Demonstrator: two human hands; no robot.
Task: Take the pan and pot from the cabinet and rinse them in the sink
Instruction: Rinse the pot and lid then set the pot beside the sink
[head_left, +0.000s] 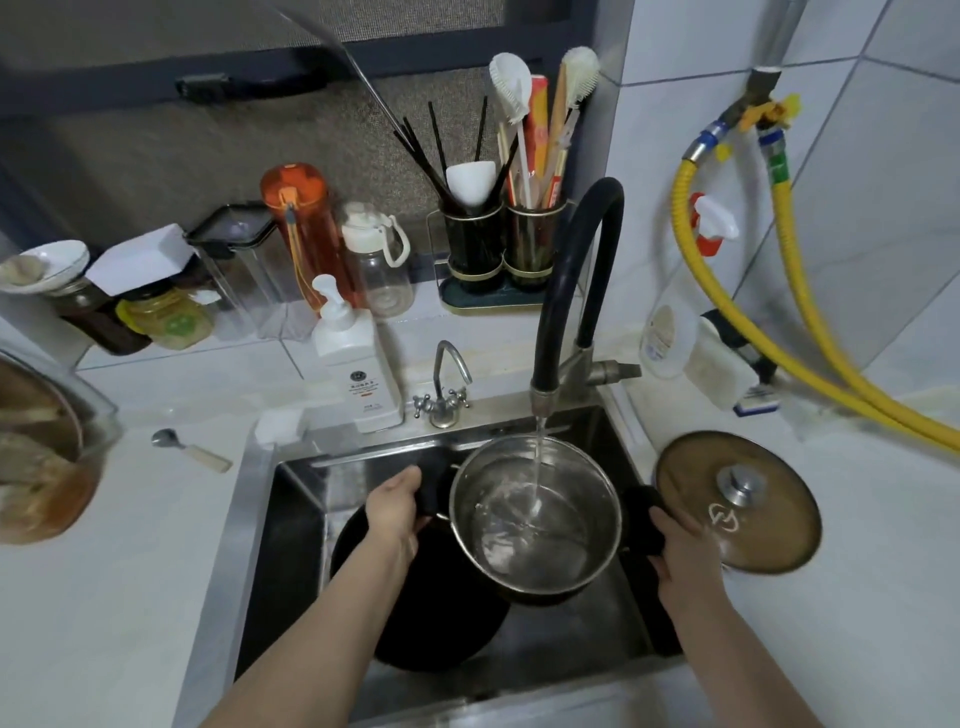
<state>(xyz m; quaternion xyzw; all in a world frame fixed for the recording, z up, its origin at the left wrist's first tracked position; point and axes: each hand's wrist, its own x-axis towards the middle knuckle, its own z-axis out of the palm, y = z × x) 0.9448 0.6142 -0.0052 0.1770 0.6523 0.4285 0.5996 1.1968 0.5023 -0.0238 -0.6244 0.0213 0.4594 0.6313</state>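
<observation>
A steel pot (535, 519) hangs over the sink (291, 545) under the black faucet (566, 291). A thin stream of water (537, 467) runs into it and water pools at its bottom. My left hand (397, 512) grips the pot's black left handle. My right hand (675, 551) grips the black right handle. Below the pot, a black pan (436, 613) lies in the sink basin, partly hidden by my left arm and the pot. The pot's glass lid (737, 501) rests on the counter to the right of the sink.
A white soap pump bottle (358, 364) and a small tap (447, 389) stand behind the sink. Bottles, jars and a utensil holder (498, 249) line the back wall. A spoon (189, 449) and a glass bowl (47, 452) sit left. Yellow hoses (810, 358) hang right.
</observation>
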